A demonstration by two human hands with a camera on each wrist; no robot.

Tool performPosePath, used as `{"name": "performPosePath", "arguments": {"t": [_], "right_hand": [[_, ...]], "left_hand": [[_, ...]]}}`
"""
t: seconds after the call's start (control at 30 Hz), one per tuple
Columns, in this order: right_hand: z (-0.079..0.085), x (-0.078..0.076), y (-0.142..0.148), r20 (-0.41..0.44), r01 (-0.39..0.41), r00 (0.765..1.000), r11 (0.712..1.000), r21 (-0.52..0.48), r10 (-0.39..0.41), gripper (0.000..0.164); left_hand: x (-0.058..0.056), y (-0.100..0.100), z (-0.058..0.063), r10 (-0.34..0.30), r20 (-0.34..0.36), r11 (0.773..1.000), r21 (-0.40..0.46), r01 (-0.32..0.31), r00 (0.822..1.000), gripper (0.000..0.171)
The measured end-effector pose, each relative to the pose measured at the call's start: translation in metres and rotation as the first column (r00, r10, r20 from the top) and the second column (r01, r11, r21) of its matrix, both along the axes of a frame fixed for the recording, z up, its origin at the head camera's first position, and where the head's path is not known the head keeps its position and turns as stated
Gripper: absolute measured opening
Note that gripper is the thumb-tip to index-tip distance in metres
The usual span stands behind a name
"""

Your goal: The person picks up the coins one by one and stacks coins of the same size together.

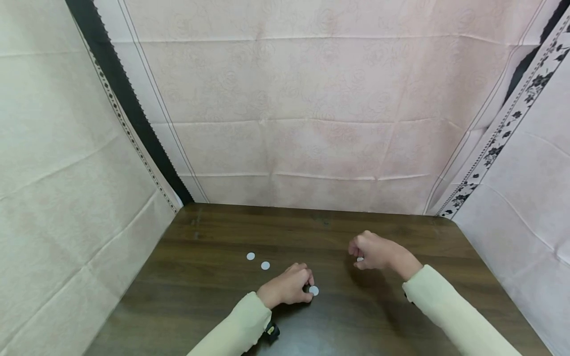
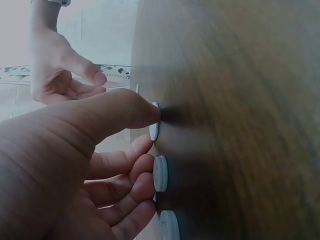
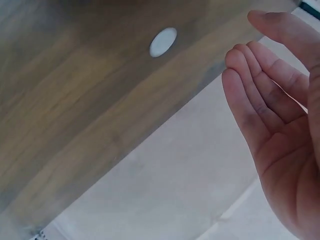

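Note:
My left hand (image 1: 288,286) is low over the dark wooden table, with thumb and index finger at opposite edges of a small flat white disc (image 1: 313,290), pinching it. In the left wrist view that disc (image 2: 154,125) still looks to be at the table surface. Farther right, my right hand (image 1: 376,251) hovers over another white disc (image 1: 360,259), which its fingers partly cover in the head view. The right wrist view shows this disc (image 3: 163,42) lying apart from the fingers (image 3: 250,82), which are loosely bent and hold nothing.
Two more white discs, one farther back (image 1: 251,256) and one nearer (image 1: 265,265), lie left of my left hand. The wooden table (image 1: 213,301) meets pale patterned cloth (image 1: 311,123) at the back and sides. A black device (image 1: 272,331) sits under my left wrist.

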State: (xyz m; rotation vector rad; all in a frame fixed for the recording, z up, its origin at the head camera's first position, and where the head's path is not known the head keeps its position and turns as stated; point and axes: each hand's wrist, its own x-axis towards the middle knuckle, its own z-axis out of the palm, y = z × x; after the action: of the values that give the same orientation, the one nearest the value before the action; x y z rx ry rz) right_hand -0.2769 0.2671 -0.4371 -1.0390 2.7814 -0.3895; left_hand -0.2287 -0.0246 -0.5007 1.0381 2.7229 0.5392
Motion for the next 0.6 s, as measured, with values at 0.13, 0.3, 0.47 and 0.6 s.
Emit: {"name": "performPosePath", "arguments": {"t": [0.13,0.3,0.47,0.6], "right_hand": [[0.000,-0.006,0.009,0.003,0.040,0.999,0.999,0.013,-0.040,0.019],[-0.006,-0.011,0.017,0.009,0.071,0.997,0.997,0.042,-0.072,0.020],[-0.016,-0.014,0.023,-0.002,0.081,0.997,0.995,0.052,-0.081,0.020],[-0.024,-0.018,0.027,0.005,0.068,0.998,0.997,0.045,-0.069,0.017]], "left_hand": [[0.000,-0.001,0.000,0.001,0.001,1.000,-0.001,-0.001,1.000,0.019],[-0.001,-0.001,-0.001,0.000,0.004,1.000,-0.001,0.000,1.000,0.019],[-0.001,-0.001,-0.002,0.000,0.004,1.000,-0.001,0.000,1.000,0.019],[-0.002,-0.001,-0.002,-0.003,-0.003,1.000,-0.001,0.003,1.000,0.019]]}}
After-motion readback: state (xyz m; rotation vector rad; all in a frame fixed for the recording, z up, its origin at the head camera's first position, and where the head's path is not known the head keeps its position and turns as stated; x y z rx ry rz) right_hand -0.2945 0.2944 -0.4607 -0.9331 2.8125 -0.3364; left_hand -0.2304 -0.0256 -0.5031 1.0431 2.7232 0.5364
